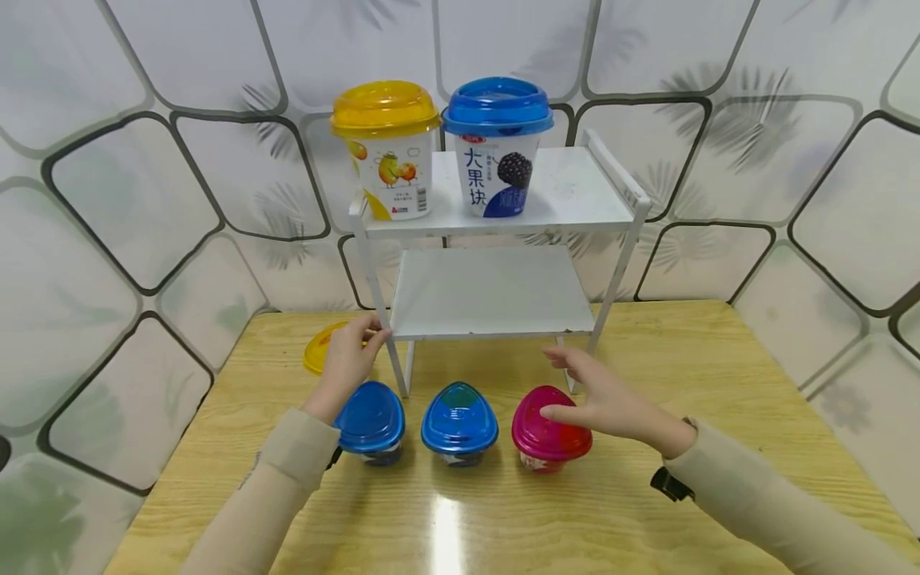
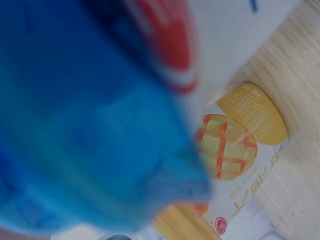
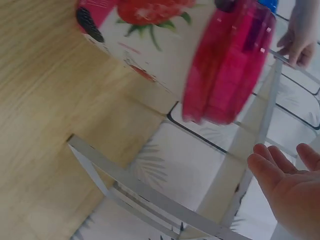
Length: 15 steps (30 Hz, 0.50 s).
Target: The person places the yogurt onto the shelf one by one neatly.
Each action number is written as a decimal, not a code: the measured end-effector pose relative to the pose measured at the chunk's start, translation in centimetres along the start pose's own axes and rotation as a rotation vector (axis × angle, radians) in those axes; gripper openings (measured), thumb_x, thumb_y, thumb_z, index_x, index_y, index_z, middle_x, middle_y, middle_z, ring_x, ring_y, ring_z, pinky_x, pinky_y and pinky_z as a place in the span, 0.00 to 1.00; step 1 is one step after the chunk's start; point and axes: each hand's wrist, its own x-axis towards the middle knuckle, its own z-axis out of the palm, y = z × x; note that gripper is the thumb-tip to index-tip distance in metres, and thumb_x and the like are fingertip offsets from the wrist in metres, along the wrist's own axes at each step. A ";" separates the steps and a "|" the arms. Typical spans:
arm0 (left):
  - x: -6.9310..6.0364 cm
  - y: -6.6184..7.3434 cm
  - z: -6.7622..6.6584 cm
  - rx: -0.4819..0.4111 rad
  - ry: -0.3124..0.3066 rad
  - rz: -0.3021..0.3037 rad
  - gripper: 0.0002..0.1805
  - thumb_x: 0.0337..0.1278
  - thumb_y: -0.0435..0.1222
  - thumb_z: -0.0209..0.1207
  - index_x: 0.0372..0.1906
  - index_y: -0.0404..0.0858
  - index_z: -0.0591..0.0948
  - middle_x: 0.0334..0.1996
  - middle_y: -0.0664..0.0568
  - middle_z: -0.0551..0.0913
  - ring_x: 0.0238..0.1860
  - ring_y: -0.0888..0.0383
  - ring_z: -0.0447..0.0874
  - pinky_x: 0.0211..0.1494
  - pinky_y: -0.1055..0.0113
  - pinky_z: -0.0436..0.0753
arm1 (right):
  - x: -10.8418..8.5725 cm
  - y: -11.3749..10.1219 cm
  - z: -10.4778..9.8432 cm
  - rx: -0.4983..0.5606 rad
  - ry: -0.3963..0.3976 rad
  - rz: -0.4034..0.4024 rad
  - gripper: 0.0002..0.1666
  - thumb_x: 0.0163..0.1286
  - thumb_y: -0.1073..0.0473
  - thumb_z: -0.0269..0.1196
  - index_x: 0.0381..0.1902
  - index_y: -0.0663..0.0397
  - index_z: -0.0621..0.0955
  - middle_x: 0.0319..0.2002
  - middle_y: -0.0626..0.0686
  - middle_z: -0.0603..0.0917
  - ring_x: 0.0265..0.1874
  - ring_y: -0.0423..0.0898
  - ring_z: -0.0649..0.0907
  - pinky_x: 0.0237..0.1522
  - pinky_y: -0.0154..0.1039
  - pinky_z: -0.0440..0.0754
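Observation:
My left hand [image 1: 350, 359] pinches the front left post of a white two-tier rack [image 1: 492, 291], level with the lower shelf; in the right wrist view that hand [image 3: 300, 37] is at the far end of the rack [image 3: 270, 105]. My right hand [image 1: 607, 397] is spread with its thumb apart, near the rack's right leg and above or beside a pink-lidded cup [image 1: 549, 427]. In the right wrist view the fingers of my right hand [image 3: 295, 195] are loosely bent and hold nothing. A blue lid [image 2: 95, 120] fills much of the left wrist view.
Two more cups with blue lids [image 1: 370, 419] [image 1: 460, 423] stand in front of the rack. A yellow-lidded cup [image 1: 319, 347] is partly hidden behind my left hand. On the top shelf stand a yellow-lidded cup [image 1: 391, 164] and a blue-lidded cup [image 1: 497, 152]. A patterned wall [image 1: 755, 168] rises behind.

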 end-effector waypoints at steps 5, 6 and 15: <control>0.0 0.0 0.0 -0.003 0.004 0.006 0.04 0.56 0.32 0.54 0.34 0.33 0.76 0.36 0.41 0.80 0.37 0.46 0.80 0.39 0.54 0.79 | -0.2 0.8 0.9 -0.029 -0.021 0.013 0.47 0.52 0.42 0.65 0.61 0.62 0.60 0.56 0.58 0.68 0.53 0.56 0.68 0.51 0.53 0.69; 0.0 0.0 0.0 -0.003 0.005 0.008 0.04 0.56 0.32 0.54 0.33 0.33 0.76 0.35 0.41 0.80 0.37 0.46 0.80 0.39 0.54 0.79 | -0.3 0.9 1.1 -0.029 -0.027 0.015 0.47 0.51 0.42 0.65 0.61 0.62 0.60 0.56 0.58 0.68 0.53 0.57 0.68 0.50 0.53 0.70; -0.1 0.1 0.0 -0.005 -0.002 -0.005 0.04 0.56 0.32 0.54 0.34 0.33 0.75 0.36 0.41 0.80 0.38 0.45 0.80 0.40 0.54 0.79 | -0.6 1.7 2.3 -0.024 -0.094 0.011 0.50 0.49 0.40 0.66 0.61 0.61 0.60 0.51 0.55 0.70 0.47 0.49 0.73 0.40 0.39 0.78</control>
